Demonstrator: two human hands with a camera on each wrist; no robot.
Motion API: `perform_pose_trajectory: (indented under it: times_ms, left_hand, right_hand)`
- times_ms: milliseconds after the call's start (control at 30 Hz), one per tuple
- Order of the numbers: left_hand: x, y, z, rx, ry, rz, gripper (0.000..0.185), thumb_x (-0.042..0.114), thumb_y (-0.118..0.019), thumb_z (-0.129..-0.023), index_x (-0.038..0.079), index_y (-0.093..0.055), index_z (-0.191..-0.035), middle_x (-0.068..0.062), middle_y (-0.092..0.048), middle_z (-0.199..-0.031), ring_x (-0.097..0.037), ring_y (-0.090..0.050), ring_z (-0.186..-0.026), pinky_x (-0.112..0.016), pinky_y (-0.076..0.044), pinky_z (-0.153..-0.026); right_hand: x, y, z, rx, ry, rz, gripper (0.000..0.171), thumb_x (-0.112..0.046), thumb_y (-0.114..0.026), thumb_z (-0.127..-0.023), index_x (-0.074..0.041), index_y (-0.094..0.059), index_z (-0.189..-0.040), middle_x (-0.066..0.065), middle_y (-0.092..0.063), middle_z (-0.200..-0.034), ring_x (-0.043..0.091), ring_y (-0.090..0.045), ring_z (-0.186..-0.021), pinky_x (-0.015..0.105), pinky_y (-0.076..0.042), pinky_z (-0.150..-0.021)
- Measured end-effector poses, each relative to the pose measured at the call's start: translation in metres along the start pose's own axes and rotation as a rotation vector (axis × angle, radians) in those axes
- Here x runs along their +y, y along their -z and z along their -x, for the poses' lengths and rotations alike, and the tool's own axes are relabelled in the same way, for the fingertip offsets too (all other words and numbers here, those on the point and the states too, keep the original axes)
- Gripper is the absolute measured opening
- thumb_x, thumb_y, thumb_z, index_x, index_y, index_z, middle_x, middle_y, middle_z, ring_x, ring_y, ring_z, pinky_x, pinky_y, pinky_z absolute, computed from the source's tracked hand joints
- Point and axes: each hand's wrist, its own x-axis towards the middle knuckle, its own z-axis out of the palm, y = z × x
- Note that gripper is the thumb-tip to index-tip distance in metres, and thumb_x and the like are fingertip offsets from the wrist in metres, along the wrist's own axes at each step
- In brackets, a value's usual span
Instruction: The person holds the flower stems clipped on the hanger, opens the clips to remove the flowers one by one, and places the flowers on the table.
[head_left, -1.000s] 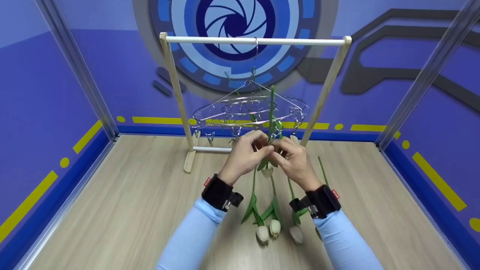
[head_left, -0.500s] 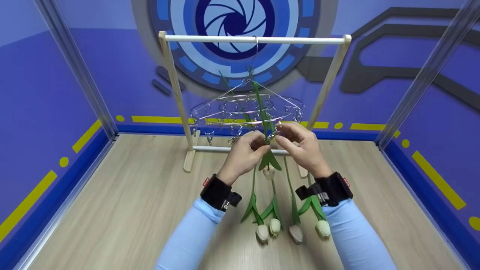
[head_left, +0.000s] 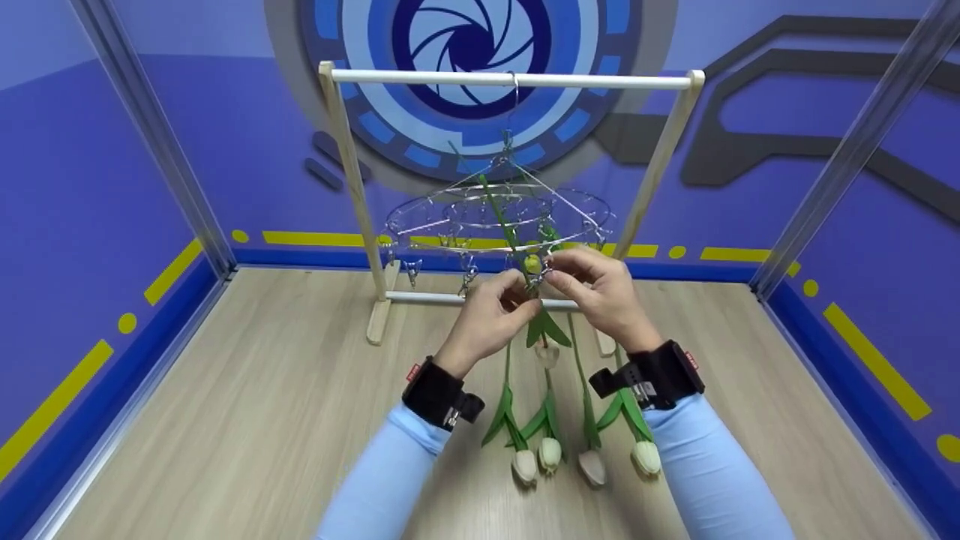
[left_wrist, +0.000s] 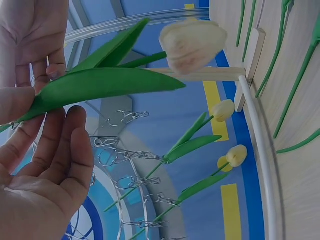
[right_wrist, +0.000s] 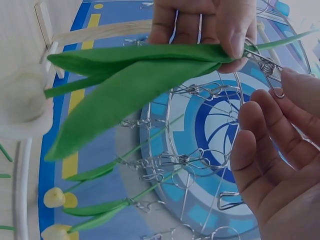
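Note:
An upside-down white tulip (head_left: 547,352) hangs between my hands under a round metal clip hanger (head_left: 450,214). My left hand (head_left: 523,297) pinches its stem at the base of the leaves (right_wrist: 150,65). My right hand (head_left: 550,273) pinches a metal clip (right_wrist: 265,65) on the hanger's near rim, right at the stem. The tulip's stem (head_left: 499,210) slants up and to the left through the hanger. Its bud (left_wrist: 192,45) and leaves (left_wrist: 100,85) fill the left wrist view, above my left hand (left_wrist: 45,165).
The hanger hooks onto the white bar (head_left: 420,77) of a wooden rack (head_left: 345,187). Several white tulips (head_left: 550,452) lie on the wood floor in front of me. Two yellowish tulips (left_wrist: 222,110) hang from other clips. Blue walls close the space on three sides.
The tulip's stem top has tilted from upright over to the left. My right hand rose to the clip, uncovering a tulip on the floor. The hanger swung slightly.

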Motion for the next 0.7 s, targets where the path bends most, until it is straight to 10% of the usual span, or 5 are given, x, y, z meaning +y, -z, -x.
perform_pose_trajectory:
  times_ms: [700]
  left_hand:
    - [-0.014,-0.014,0.014,0.02,0.024,0.157,0.014,0.004,-0.071,-0.092,0.002,-0.064,-0.104,-0.01,-0.071,-0.091,-0.014,-0.062,-0.079,-0.027,-0.049,-0.072]
  right_hand:
    - [0.002,-0.003,0.001,-0.021,0.046,-0.056,0.015,0.009,-0.069,-0.093,0.011,-0.071,-0.108,0.021,-0.071,-0.097,0.005,-0.066,-0.082,0.018,-0.053,-0.072]
